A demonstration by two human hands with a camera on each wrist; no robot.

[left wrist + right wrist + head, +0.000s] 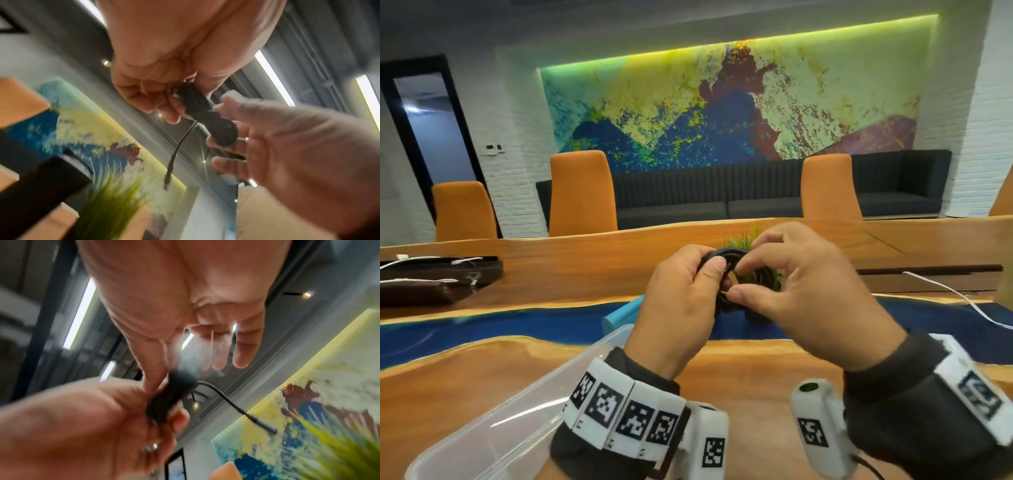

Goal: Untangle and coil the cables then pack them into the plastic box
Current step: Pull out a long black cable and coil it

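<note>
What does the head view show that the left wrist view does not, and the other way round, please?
Only the head view shows the clear plastic box on the wooden table and a white cable lying at the right. Only the left wrist view shows the black cable's loose plug end dangling below the coil. Both show the left hand and right hand holding the coiled black cable.

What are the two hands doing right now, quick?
Left hand: closed, gripping the coiled black cable.
Right hand: thumb and a fingertip pinch the same cable; its other fingers are spread loose.
</note>
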